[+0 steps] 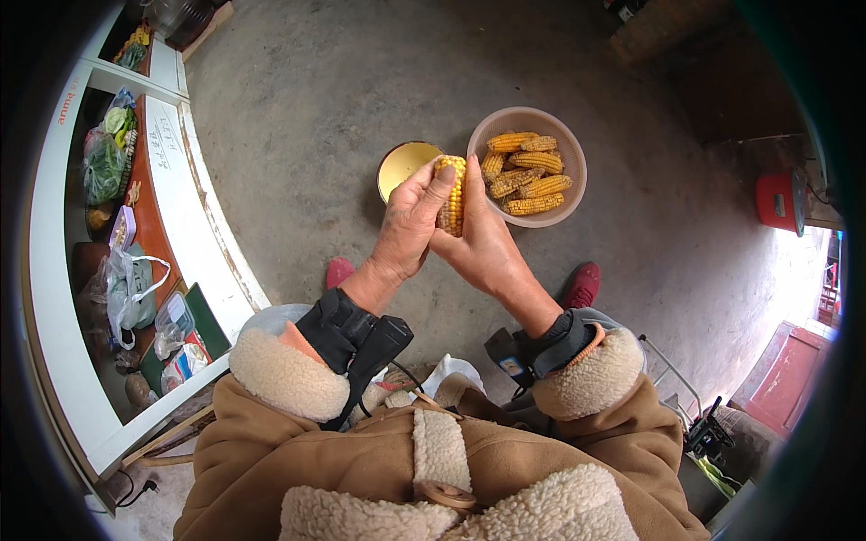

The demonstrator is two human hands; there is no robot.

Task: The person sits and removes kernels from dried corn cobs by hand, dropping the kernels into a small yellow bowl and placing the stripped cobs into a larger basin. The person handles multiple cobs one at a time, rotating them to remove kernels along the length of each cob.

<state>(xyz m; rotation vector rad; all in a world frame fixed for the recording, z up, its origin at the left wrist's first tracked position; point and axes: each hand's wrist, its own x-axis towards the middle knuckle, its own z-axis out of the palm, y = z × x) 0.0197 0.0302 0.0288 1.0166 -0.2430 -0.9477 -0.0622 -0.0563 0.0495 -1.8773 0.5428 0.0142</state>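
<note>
Both of my hands hold one dried corn cob (454,203) upright between them, above the concrete floor. My left hand (411,216) grips its left side, the thumb lying across the kernels near the top. Along the cob's right side lies my right hand (482,237), its thumb at the lower end. Some of the cob's lower left surface looks stripped of kernels. Behind my left hand stands a yellow bowl (399,172) with a dark rim, its inside partly hidden. A pink plastic basket (577,162) just right of my hands holds several corn cobs (538,161).
To the left stands a white cabinet (230,257) with bagged vegetables (105,166) and a plastic bag (132,287) inside. My red shoes (583,285) are on the floor beyond my knees. A red bucket (778,203) is at the far right, above a reddish wooden panel (781,379).
</note>
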